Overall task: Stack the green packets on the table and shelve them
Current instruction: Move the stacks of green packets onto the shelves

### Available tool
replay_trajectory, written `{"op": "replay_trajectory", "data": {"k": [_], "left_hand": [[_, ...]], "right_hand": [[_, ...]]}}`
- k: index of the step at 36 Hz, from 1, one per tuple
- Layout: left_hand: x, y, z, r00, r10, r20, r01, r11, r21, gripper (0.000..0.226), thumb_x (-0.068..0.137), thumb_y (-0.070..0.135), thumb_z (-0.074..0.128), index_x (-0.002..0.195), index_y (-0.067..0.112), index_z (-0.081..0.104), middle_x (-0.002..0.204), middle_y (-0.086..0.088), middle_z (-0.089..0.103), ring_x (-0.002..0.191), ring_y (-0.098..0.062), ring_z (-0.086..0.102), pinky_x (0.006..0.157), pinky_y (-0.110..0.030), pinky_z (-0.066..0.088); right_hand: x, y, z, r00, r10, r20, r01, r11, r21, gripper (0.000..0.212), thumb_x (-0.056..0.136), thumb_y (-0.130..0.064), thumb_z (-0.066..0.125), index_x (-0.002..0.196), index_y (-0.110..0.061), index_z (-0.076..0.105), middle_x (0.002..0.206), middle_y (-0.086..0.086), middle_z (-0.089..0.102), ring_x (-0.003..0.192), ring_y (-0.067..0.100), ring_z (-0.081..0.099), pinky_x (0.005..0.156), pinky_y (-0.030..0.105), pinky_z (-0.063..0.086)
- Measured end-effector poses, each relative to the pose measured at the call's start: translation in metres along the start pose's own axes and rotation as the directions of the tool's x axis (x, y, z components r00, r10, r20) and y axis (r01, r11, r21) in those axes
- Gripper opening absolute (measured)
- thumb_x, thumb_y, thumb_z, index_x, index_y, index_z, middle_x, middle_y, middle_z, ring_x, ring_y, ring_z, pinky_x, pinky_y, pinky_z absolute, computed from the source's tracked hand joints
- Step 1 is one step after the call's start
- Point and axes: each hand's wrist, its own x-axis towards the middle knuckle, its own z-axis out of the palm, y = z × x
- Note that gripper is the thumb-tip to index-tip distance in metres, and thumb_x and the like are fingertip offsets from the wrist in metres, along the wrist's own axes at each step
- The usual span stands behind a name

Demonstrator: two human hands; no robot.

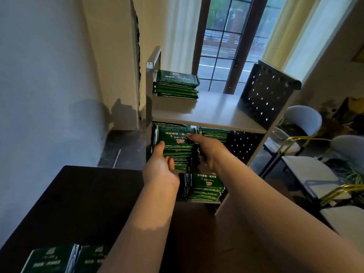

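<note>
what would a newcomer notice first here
The left hand and right hand grip a thick stack of green packets at the middle level of the shelf unit. Another stack sits on its top board near the window, and more packets lie on the dark table in the foreground.
</note>
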Motion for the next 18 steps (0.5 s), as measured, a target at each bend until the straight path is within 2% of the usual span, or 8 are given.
{"op": "replay_trajectory", "data": {"k": [3, 5, 6, 8, 10, 12, 15, 18], "left_hand": [[-0.001, 0.000, -0.001, 1.000, 0.000, -0.001, 0.000, 0.999, -0.043, 0.020, 0.090, 0.020, 0.072, 0.080, 0.012, 0.057, 0.084, -0.003, 0.057, 0.069, -0.010, 0.056, 0.042, -0.014, 0.047], [-0.002, 0.000, 0.001, 1.000, 0.004, 0.003, -0.004, 0.998, -0.055, 0.018, 0.091, 0.018, 0.071, 0.081, 0.012, 0.057, 0.086, -0.003, 0.057, 0.071, -0.010, 0.056, 0.048, -0.016, 0.047], [-0.002, -0.001, 0.001, 1.000, 0.005, 0.006, -0.004, 0.998, -0.059, 0.017, 0.091, 0.018, 0.071, 0.082, 0.013, 0.058, 0.087, -0.003, 0.057, 0.073, -0.010, 0.056, 0.052, -0.017, 0.046], [-0.004, -0.001, 0.002, 1.000, 0.007, 0.011, -0.006, 0.998, -0.064, 0.015, 0.091, 0.017, 0.070, 0.083, 0.013, 0.058, 0.087, -0.003, 0.059, 0.074, -0.010, 0.057, 0.054, -0.018, 0.044], [-0.005, -0.001, 0.002, 1.000, 0.009, 0.013, -0.008, 0.998, -0.064, 0.014, 0.092, 0.017, 0.069, 0.084, 0.013, 0.058, 0.087, -0.002, 0.060, 0.074, -0.010, 0.058, 0.053, -0.019, 0.043], [-0.006, 0.000, 0.001, 1.000, 0.011, 0.012, -0.010, 0.998, -0.062, 0.013, 0.093, 0.017, 0.068, 0.084, 0.013, 0.059, 0.087, -0.002, 0.061, 0.074, -0.009, 0.059, 0.054, -0.019, 0.043], [-0.006, 0.000, 0.001, 1.000, 0.016, 0.017, -0.015, 0.998, -0.064, 0.012, 0.093, 0.018, 0.067, 0.085, 0.014, 0.060, 0.088, -0.002, 0.061, 0.076, -0.009, 0.059, 0.059, -0.019, 0.044], [-0.008, -0.001, 0.002, 0.999, 0.014, 0.035, -0.012, 0.998, -0.059, 0.011, 0.092, 0.019, 0.067, 0.087, 0.014, 0.059, 0.089, -0.003, 0.059, 0.079, -0.011, 0.057, 0.060, -0.022, 0.043]], "right_hand": [[0.000, -0.001, 0.002, 1.000, -0.007, -0.015, 0.007, 0.998, -0.061, 0.043, 0.083, -0.037, 0.077, 0.111, -0.010, 0.059, 0.099, 0.007, 0.062, 0.078, 0.021, 0.057, 0.053, 0.029, 0.052], [0.002, -0.001, 0.005, 1.000, -0.007, -0.020, 0.005, 0.999, -0.051, 0.049, 0.081, -0.037, 0.079, 0.115, -0.008, 0.059, 0.107, 0.008, 0.062, 0.080, 0.023, 0.056, 0.073, 0.040, 0.058], [0.004, -0.001, 0.006, 1.000, -0.011, -0.027, 0.009, 0.998, -0.062, 0.052, 0.081, -0.038, 0.079, 0.118, -0.007, 0.059, 0.108, 0.008, 0.061, 0.080, 0.022, 0.054, 0.076, 0.041, 0.057], [0.004, -0.001, 0.009, 0.999, -0.026, -0.030, 0.024, 0.996, -0.081, 0.050, 0.083, -0.038, 0.077, 0.117, -0.006, 0.057, 0.097, 0.004, 0.058, 0.075, 0.020, 0.051, 0.066, 0.036, 0.052], [0.005, -0.002, 0.012, 1.000, -0.016, -0.027, 0.014, 0.998, -0.058, 0.048, 0.084, -0.037, 0.076, 0.117, -0.006, 0.058, 0.088, 0.003, 0.057, 0.074, 0.021, 0.054, 0.070, 0.039, 0.054], [0.006, -0.002, 0.015, 1.000, -0.005, -0.024, 0.004, 1.000, -0.024, 0.049, 0.084, -0.037, 0.076, 0.118, -0.005, 0.060, 0.091, 0.007, 0.062, 0.078, 0.024, 0.059, 0.078, 0.043, 0.057], [0.009, 0.001, 0.020, 0.999, -0.019, -0.027, 0.019, 1.000, -0.016, 0.048, 0.085, -0.038, 0.075, 0.118, -0.006, 0.061, 0.097, 0.010, 0.067, 0.081, 0.026, 0.064, 0.070, 0.039, 0.058], [0.011, 0.003, 0.020, 1.000, -0.015, -0.027, 0.015, 1.000, -0.009, 0.047, 0.085, -0.040, 0.074, 0.116, -0.007, 0.062, 0.100, 0.011, 0.069, 0.084, 0.028, 0.066, 0.074, 0.041, 0.059]]}}
